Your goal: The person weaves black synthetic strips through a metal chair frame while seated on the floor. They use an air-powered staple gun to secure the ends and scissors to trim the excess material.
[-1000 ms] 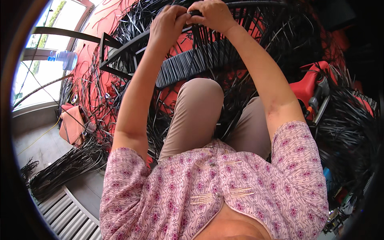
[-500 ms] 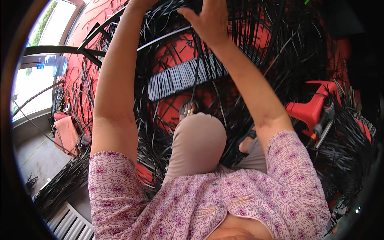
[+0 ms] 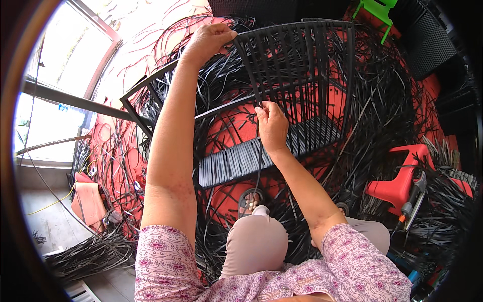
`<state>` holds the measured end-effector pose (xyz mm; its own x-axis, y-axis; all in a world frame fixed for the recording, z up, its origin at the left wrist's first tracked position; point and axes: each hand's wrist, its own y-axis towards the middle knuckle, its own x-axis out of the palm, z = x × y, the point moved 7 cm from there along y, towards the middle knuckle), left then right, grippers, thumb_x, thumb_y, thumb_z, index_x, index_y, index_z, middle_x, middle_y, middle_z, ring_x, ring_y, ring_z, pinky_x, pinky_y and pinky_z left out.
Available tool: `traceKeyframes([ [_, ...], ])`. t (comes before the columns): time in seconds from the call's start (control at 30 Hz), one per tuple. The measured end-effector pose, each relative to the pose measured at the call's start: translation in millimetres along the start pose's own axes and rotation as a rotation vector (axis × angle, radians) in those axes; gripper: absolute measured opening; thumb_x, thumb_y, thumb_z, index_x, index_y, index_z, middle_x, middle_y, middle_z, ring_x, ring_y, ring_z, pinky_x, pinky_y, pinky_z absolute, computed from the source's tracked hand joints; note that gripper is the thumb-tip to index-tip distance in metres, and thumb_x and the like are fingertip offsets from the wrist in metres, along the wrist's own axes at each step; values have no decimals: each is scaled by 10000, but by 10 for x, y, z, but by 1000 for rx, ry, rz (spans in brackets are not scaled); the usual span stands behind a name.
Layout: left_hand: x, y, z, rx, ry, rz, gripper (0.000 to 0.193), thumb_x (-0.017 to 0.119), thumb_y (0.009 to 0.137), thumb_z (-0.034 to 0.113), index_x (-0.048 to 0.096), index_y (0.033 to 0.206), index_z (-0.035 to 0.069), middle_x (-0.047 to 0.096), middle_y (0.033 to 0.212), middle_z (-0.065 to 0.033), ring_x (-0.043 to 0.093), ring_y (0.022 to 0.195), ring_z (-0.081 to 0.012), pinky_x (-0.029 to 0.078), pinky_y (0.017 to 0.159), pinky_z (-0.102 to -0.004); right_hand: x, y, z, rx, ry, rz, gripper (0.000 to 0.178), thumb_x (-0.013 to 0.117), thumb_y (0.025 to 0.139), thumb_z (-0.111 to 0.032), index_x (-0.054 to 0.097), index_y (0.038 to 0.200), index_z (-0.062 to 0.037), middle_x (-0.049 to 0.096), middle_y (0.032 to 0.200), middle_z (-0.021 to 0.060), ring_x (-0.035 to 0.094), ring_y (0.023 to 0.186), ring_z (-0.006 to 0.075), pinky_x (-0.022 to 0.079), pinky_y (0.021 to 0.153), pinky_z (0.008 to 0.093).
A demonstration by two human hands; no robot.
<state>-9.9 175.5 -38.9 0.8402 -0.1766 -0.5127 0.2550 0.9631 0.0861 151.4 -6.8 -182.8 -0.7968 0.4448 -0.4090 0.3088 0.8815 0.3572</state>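
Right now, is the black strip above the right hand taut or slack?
Taut, it appears: the black strip runs straight from the frame's upper rail down to the right hand.

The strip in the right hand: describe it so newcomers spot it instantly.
Find the black frame, upper middle. At the left of its row of strips, one dark strip slants from near the left hand down to the right hand. Unlike its neighbours, it is pinched.

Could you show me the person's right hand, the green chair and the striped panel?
Right hand [image 3: 273, 127]: head view, on the back of the hand.
Green chair [image 3: 378, 10]: head view, on the broad part above its legs.
Striped panel [image 3: 239, 162]: head view, on its striped face.
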Motion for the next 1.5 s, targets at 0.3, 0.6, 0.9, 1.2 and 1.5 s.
traceKeyframes([
  [0.3,-28,178,-271,-12,-86,-132,174,601,979,231,664,1044,82,648,886,47,594,691,-44,472,638,-179,-19,-233,-285,251,596,-251,151,575,1003,-144,652,1051,-24,513,624,-32,443,546,40,377,491,231],
  [0.6,-19,181,-290,22,-149,-147,205,550,981,117,657,1142,49,656,1031,-3,617,886,-75,537,759,-218,-128,-268,-308,252,678,-254,160,566,1007,-141,651,1060,-17,477,627,-47,416,544,29,351,480,225],
  [0.9,67,-216,97,28,-14,-127,416,721,876,360,688,1030,-25,676,931,-56,645,848,-114,532,787,-251,-419,-551,-659,157,524,-284,146,587,992,-162,644,1046,-39,530,604,24,493,518,94,399,490,276],
  [1.2,284,-929,457,163,36,-132,479,831,735,234,641,1104,-6,711,998,-81,658,917,-156,502,868,-294,-775,-1105,-1361,-323,69,-445,183,579,965,-232,557,905,-60,667,698,132,665,632,324,517,584,448],
  [1.5,509,-1570,686,291,251,25,338,686,847,206,686,1157,69,725,1008,-121,683,925,-194,510,818,-311,-1044,-1654,-1854,-444,-242,-557,115,619,802,-100,559,860,-20,627,628,168,662,608,380,518,532,487],
])
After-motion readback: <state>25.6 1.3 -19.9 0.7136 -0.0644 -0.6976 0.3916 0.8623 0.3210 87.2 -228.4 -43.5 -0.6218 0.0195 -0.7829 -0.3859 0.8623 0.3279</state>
